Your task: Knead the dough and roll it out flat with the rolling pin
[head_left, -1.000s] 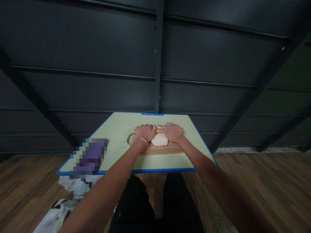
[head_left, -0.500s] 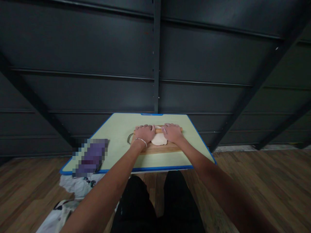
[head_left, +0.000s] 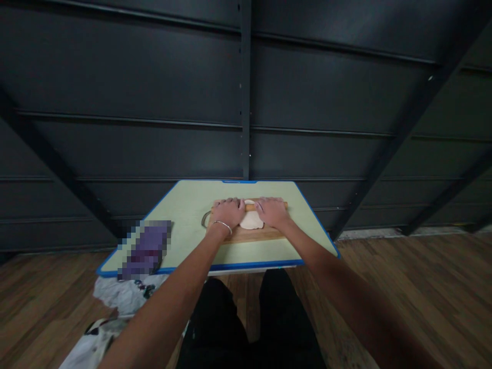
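Note:
A wooden rolling pin (head_left: 250,207) lies crosswise over a flat, pale piece of dough (head_left: 251,221). My left hand (head_left: 228,211), with a bracelet at the wrist, is closed over the pin's left part. Over its right part my right hand (head_left: 272,211) is closed too, and the pin's right end shows just past the fingers. The dough reaches out both beyond the pin and toward me between the hands. Beneath it is a wooden cutting board (head_left: 253,237) with a loop-shaped handle (head_left: 205,219) at its left side.
The board rests on a pale yellow table (head_left: 184,215) with a blue rim. A blurred purple item (head_left: 148,248) lies at its left front corner. White plastic bags (head_left: 119,294) are below that corner. A dark panelled wall (head_left: 172,148) stands behind the table.
Both hands keep their hold on the rolling pin, which sits at nearly the same place on the dough. The whole view has shifted slightly.

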